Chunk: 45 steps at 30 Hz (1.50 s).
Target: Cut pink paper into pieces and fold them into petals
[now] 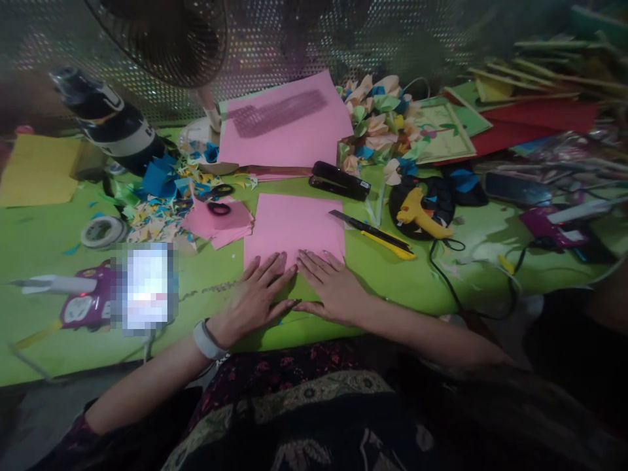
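A pink sheet of paper (295, 226) lies on the green table in front of me. My left hand (252, 297) rests flat near its lower left edge, fingers spread. Over the lower right part lies my right hand (331, 284), also flat with fingers apart, and the two thumbs nearly meet. A black-and-yellow box cutter (375, 235) touches the sheet's right side. Just above the sheet is a black stapler (340, 180). To its left, black-handled scissors (219, 201) lie on a small stack of pink paper pieces (220, 226).
Paper scraps (159, 209) and a tape roll (103, 231) lie left, near a black bottle (110, 121) and a fan (167, 39). Larger pink sheets (287, 124) and paper flowers (377, 118) sit behind. A yellow glue gun (422, 212) with its cord is on the right.
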Tool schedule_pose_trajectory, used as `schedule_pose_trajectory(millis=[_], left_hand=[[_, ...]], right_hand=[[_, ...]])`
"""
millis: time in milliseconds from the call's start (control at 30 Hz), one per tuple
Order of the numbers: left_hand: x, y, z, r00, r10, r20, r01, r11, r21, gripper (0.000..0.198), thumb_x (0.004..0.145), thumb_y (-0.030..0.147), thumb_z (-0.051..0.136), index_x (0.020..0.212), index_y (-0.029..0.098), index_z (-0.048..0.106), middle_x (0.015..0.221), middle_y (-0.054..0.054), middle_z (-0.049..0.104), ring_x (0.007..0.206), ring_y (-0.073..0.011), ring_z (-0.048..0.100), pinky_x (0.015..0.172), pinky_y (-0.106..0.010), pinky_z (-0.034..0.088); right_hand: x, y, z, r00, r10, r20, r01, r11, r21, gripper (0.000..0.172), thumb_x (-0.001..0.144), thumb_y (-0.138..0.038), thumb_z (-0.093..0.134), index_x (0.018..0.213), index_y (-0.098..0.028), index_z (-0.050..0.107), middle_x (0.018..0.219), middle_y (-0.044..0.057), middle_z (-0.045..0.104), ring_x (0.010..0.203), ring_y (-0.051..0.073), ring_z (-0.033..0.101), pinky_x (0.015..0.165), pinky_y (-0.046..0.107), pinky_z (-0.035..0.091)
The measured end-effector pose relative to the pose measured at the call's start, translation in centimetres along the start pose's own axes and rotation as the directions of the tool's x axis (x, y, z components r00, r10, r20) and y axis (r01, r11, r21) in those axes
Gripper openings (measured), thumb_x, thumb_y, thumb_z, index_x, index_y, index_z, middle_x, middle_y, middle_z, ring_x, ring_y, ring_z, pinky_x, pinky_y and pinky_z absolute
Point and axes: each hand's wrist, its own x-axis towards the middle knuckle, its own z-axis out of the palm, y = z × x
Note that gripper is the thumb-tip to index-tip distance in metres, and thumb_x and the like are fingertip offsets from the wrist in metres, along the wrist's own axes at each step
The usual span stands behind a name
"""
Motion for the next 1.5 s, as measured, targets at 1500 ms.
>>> schedule_pose_trajectory(millis=[1500], left_hand=[[0.5,0.8,-1.0,0.997,0.001,0.075,-0.002,1.000,0.018,0.069,0.106,0.060,0.040,0.164,0.023,0.035,0.171,-0.008,0.034,0.160,-0.0307,0.026,0.130,-0.056,0.021]], right_hand=[[3.4,7.6,-1.8,0.996,-0.010,0.083,-0.006,0.982,0.191,0.073,0.107,-0.064,0.024,0.165,-0.021,0.031,0.168,0.008,0.033,0.157,0.027,0.032,0.130,0.056,0.027]])
